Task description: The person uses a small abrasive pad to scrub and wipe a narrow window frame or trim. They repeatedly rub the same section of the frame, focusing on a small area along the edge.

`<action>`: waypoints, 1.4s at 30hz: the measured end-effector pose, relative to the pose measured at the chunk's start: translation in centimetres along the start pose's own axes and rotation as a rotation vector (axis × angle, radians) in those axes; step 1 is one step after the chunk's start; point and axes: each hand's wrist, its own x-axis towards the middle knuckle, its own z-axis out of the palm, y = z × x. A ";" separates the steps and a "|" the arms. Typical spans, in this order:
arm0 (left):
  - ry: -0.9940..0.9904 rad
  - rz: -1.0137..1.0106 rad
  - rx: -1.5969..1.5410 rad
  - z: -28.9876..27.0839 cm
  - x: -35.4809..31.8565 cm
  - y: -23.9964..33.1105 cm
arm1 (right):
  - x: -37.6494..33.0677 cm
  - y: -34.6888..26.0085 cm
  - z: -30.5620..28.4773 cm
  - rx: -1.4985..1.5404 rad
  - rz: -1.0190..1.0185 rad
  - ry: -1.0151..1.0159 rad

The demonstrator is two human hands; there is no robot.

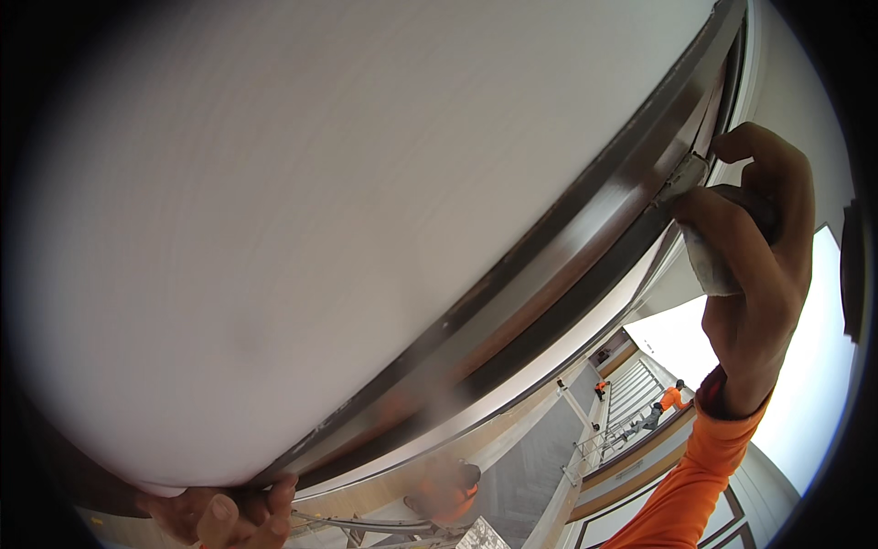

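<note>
- From 8 to 12 o'clock, the pale panel (302,229) fills your view.
- At 7 o'clock, your left hand (215,520) is by the panel's lower edge, fingers bent with gaps between them; you cannot tell whether they grip.
- The dark, glossy strip (540,265) borders the panel, curving from 7 to 1 o'clock.
- Toward 5 o'clock, open room separates the strip from your orange sleeve (700,467), grey floor (526,476) well below.
- At 2 o'clock, your right hand (764,238) clamps a grey object (712,263) beside the strip.
</note>
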 end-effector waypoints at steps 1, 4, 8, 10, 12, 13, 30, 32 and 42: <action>-0.029 0.074 0.044 -0.3 -0.2 -0.5 | 0.1 0.2 0.1 -0.001 -0.011 0.002; 0.263 0.380 0.041 2.7 -0.9 -3.4 | 0.6 0.7 -0.4 -0.038 -0.029 -0.006; 0.434 0.373 0.031 4.3 -2.3 -3.1 | 0.6 0.5 0.4 0.071 -0.059 0.041; 0.462 0.379 0.013 4.5 -1.9 -3.3 | 0.7 1.6 0.0 -0.036 -0.038 0.030; 0.468 0.385 0.004 4.7 -2.0 -3.4 | 0.4 0.6 0.0 0.056 -0.016 0.017; 0.461 0.388 0.003 4.7 -2.3 -3.4 | 0.7 0.0 -0.2 0.135 -0.009 0.005; 0.167 0.401 0.097 2.1 -2.7 -3.4 | -2.6 2.1 0.2 -0.033 0.091 0.134; 0.200 0.456 0.109 2.6 -3.0 -4.0 | -2.3 2.0 0.4 0.020 0.090 0.093; 0.332 0.681 0.175 3.2 -4.0 -6.3 | -2.2 -2.0 1.6 -0.045 0.042 0.050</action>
